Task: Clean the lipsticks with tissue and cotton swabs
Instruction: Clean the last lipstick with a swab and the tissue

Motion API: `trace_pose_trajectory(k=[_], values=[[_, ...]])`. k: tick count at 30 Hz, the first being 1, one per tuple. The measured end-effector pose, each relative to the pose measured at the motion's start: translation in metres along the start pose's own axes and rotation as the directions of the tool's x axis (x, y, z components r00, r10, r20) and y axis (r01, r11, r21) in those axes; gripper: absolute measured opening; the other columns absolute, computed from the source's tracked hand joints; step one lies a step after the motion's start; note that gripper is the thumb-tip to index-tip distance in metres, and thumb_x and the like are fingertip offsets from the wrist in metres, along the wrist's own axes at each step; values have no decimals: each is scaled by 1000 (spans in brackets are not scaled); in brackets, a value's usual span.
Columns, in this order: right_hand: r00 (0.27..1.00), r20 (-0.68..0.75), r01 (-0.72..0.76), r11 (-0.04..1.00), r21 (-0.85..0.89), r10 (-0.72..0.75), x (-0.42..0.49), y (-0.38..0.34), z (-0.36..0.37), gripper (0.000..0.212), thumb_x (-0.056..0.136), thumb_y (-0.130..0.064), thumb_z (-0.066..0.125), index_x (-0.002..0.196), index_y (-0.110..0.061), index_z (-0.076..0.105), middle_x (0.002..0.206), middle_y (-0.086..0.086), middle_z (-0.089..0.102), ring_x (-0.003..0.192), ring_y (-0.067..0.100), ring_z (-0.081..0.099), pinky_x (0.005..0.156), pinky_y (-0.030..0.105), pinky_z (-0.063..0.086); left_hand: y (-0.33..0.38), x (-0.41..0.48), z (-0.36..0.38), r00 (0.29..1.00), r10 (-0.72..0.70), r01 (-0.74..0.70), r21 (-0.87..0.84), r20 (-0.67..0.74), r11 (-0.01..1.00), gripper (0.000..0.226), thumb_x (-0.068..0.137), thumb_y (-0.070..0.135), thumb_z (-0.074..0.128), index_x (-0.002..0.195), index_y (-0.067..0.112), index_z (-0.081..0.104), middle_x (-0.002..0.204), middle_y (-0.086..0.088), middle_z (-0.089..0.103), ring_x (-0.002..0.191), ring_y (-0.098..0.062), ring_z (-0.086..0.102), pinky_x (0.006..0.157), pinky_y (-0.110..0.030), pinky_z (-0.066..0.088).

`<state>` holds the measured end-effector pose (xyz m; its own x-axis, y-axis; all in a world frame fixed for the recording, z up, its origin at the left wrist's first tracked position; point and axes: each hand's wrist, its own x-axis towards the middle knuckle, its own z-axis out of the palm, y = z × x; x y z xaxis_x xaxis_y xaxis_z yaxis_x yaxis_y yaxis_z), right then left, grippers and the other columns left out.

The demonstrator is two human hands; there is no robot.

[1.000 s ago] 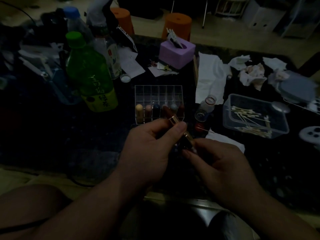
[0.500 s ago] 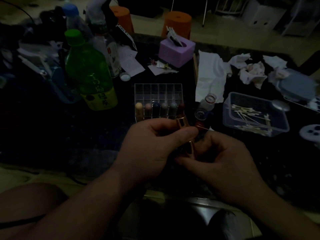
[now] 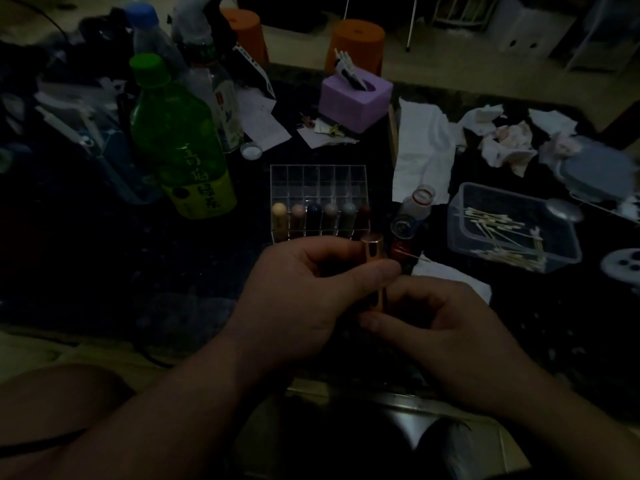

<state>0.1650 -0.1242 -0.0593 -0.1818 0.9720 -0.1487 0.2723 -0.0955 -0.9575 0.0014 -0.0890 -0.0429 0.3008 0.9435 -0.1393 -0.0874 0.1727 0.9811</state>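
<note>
While your left hand [image 3: 304,292] pinches the upper half of the gold lipstick [image 3: 373,251] between thumb and fingers, your right hand [image 3: 446,327] curls round its lower end, so both grips close on it. The lipstick stands nearly upright, top end toward the clear rack [image 3: 317,178], just on your side of it.

- The room is dimly lit.
- A dark, speckled surface [image 3: 104,271] is spread across the foreground.
- A pale floor [image 3: 433,60] is seen beyond it.
- Two orange stools [image 3: 356,39] are set there.
</note>
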Motion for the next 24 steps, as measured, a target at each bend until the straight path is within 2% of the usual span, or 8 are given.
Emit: trace_pose_trajectory(k=[2,5,10,14,16,18,21,24], values=[[995,-96,2,1000,-11,-3,1,3,4,18,70,-34,78,71,-18,68,72,8,70,71,30,69,68,52,58,-4,0,-1,999,6,-5,21,-32,1000,14,68,23,76,80,18,78,78,3,78,73,-6,74,61,-13,52],[983,-184,-16,1000,18,20,2,9,14,27,69,-23,85,63,-18,59,64,6,66,61,24,66,60,36,58,-9,1,-2,999,-7,8,27,-52,1000,17,68,27,76,81,17,78,79,0,78,75,-10,75,63,-16,54],[956,-291,-58,998,-36,45,4,12,24,31,69,-25,83,65,-13,55,63,6,63,56,20,62,51,18,50,-13,1,-6,994,-54,47,76,93,996,13,86,16,68,88,24,77,89,4,78,86,-7,74,70,-12,53],[981,-188,-76,988,-136,50,6,5,23,33,69,-35,85,69,-18,56,68,-2,66,55,7,60,52,15,47,-19,2,-14,996,-88,86,78,26,993,17,80,31,62,87,25,77,89,0,78,85,-14,75,72,-20,59],[994,-55,-105,949,-298,93,9,2,9,35,65,-54,80,75,-26,61,75,-11,68,64,2,63,56,16,50,-22,5,-21,990,-138,140,81,-27,987,20,78,35,62,87,23,76,89,0,78,85,-16,75,72,-27,61],[990,-93,-139,886,-442,109,17,5,-12,38,63,-63,74,78,-30,65,76,-14,68,68,0,62,57,15,48,-27,9,-30,972,-214,218,35,-95,975,18,83,33,64,89,20,74,86,-4,77,82,-21,75,71,-35,61],[960,-273,-225,773,-593,70,30,18,-35,28,73,-54,76,83,-30,63,76,-12,64,70,-1,58,57,15,38,-33,12,-37,947,-282,293,58,-154,954,15,97,24,57,95,13,68,74,-6,68,62,-19,66,62,-35,56],[966,-235,-239,700,-673,103,41,30,-29,28,79,-44,76,90,-29,55,82,-20,55,75,-1,52,60,15,36,-39,11,-38,948,-286,308,174,-141,935,17,100,32,53,96,19,62,64,0,59,49,-10,51,47,-25,43]])
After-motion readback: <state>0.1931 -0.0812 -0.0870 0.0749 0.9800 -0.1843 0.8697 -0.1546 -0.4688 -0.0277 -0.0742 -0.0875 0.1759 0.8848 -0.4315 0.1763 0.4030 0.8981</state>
